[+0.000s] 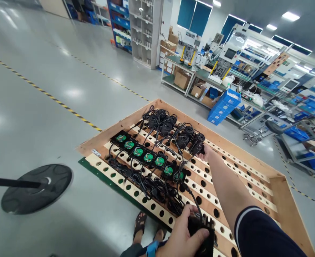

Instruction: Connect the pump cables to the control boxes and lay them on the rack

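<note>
My left hand (185, 232) is closed round a black box-shaped housing (207, 237) at the near edge of a wooden tray (283, 192). A black cable rises from that housing to the other parts. Farther off, my right hand (205, 154) reaches across the tray and closes on a black part (197, 145) with a round top; some fingers are hidden. Beside the hand stand several similar black round parts (182, 140) with cables. Nearer lies a row of black housings with green round inserts (148, 157) and coloured wires. Bundled black cables (146, 182) lie in front of them.
Pale strips with round holes (200, 187) line the tray, which has raised wooden sides. A black round stand base (36, 188) is on the floor at left. Stacked blue bins (224, 106) stand beyond the tray, near workbenches (177, 66) with machines and cardboard boxes.
</note>
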Demonstrator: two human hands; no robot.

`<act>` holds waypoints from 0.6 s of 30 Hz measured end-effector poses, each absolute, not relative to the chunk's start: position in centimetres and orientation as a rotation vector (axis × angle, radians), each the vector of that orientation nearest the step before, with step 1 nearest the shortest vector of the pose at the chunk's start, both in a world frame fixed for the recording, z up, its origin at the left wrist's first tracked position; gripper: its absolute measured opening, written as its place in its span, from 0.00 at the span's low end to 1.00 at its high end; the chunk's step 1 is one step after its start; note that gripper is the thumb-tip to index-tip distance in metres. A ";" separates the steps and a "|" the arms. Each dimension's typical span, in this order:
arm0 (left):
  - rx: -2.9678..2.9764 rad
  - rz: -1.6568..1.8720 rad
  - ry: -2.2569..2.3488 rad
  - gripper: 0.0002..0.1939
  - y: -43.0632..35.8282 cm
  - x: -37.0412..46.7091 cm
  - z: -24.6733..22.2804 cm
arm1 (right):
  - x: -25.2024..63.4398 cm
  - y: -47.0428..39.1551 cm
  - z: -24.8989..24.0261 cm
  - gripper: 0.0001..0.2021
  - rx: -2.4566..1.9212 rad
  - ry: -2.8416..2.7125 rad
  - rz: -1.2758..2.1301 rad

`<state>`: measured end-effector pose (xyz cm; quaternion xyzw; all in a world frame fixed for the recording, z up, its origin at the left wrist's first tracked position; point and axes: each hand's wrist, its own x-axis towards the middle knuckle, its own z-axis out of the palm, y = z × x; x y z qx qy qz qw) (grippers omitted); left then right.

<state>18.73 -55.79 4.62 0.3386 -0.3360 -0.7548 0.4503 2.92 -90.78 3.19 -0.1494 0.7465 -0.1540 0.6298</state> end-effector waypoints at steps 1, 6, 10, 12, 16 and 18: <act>0.832 -1.868 -0.840 0.31 -55.9 18.8 4.8 | 2.9 -90.8 3.3 0.18 -0.341 1.713 -0.328; 0.814 -1.835 -0.897 0.29 -56.1 19.1 5.1 | 3.0 -90.8 3.1 0.18 -0.343 1.730 -0.236; 0.809 -1.807 -0.928 0.27 -56.1 19.2 4.9 | 3.7 -90.4 2.3 0.19 -0.375 1.760 -0.244; 0.855 -1.799 -0.960 0.28 -56.2 19.3 4.8 | 4.3 -90.7 2.2 0.22 -0.404 1.779 -0.282; 0.909 -1.822 -0.979 0.31 -56.1 19.5 4.7 | 5.0 -91.0 3.0 0.27 -0.475 1.844 -0.350; 0.959 -1.815 -1.020 0.34 -56.0 19.4 4.6 | 4.8 -89.4 3.3 0.27 -0.532 1.886 -0.372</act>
